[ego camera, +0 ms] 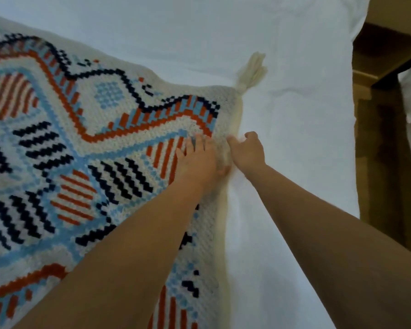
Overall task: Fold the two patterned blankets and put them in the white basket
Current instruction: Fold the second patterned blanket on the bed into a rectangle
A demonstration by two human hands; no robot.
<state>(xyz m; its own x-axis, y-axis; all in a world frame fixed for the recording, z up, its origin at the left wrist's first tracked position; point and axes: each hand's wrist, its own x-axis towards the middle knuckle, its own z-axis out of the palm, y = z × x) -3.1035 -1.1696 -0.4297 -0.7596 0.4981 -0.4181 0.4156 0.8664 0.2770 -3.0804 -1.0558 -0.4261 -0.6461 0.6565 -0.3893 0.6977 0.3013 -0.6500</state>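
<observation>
Head view: blanket (pixel 86 148) cropped, perhaps folded.

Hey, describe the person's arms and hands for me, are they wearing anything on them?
Both forearms are bare to the frame's edge: no sleeves, gloves, watch or bracelets. The left hand and right hand show no rings on the visible fingers, though motion blur softens fine detail.

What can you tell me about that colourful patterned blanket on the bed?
The patterned blanket looks like chunky knit in cream, with zigzags and stripes in navy, rust orange and pale blue. It lies spread flat on the white bed, a cream tassel at its far corner. The left hand presses on it; the right hand is at its edge.
</observation>
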